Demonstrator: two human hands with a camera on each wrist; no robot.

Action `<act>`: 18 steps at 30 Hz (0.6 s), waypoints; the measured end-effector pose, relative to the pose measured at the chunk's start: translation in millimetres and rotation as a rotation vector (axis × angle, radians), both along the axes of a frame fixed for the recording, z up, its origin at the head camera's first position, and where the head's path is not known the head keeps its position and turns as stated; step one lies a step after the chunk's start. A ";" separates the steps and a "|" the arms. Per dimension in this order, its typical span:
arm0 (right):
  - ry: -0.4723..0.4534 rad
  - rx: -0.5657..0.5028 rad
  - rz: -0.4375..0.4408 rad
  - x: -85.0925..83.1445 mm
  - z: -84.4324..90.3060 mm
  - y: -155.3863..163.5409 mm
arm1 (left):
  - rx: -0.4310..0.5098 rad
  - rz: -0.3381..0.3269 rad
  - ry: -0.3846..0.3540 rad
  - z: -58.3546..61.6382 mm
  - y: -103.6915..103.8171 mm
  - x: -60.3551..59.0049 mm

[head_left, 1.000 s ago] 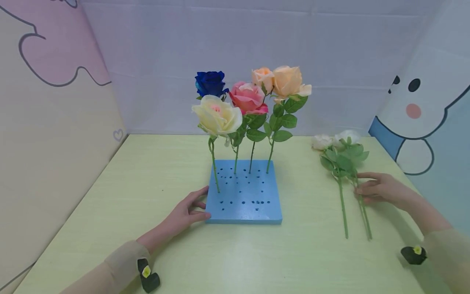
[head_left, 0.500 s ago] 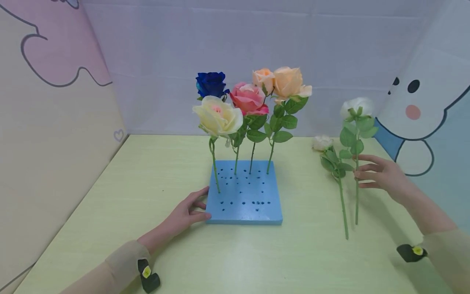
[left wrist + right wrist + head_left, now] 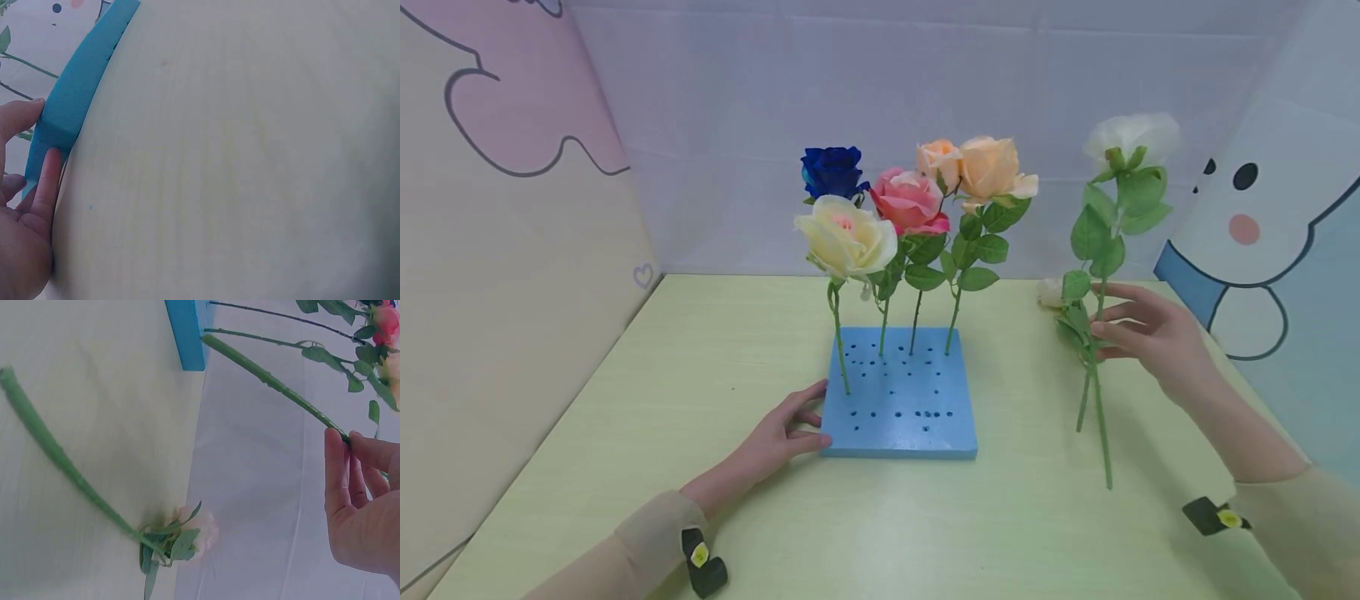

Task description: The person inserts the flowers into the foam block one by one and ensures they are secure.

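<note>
A person's right hand [image 3: 1150,337] pinches the thin green stem of a white artificial rose [image 3: 1131,135] between thumb and fingertips, holding it nearly upright above the pale green worktop [image 3: 700,350], its cut end hanging clear of the surface and well to the right of the square blue foam block [image 3: 901,392]. The left hand [image 3: 778,435] lies flat on the worktop with fingers straight, fingertips pressed against the block's near left corner.

The grip sits about midway up the stem with the heavy bloom high above it, so the flower could swing or twist in so light a pinch; the stem's loose lower end may then wander and miss the small punched holes. Four stems already stand in the block: a cream rose [image 3: 844,237] at the front left, a dark blue rose [image 3: 831,171], a pink rose [image 3: 908,200] and a pair of peach roses [image 3: 977,167] behind. Their leaves crowd the back row, and a new stem brought in carelessly could snag them or tip a neighbour. The light block could also slide if the left hand eased off.

A second white rose [image 3: 1058,292] lies on the worktop just below the raised flower, its stem crossing beneath it.
</note>
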State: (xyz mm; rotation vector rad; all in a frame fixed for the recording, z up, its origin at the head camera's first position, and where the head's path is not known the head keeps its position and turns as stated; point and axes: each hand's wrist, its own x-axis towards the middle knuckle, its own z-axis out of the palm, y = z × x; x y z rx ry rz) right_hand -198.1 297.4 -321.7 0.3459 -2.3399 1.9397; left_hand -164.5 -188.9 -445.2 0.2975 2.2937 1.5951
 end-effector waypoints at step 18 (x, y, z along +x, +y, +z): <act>0.232 -0.060 0.065 3.5 18.0 -77.9 | -0.010 -0.008 0.004 -2.5 -1.8 -1.3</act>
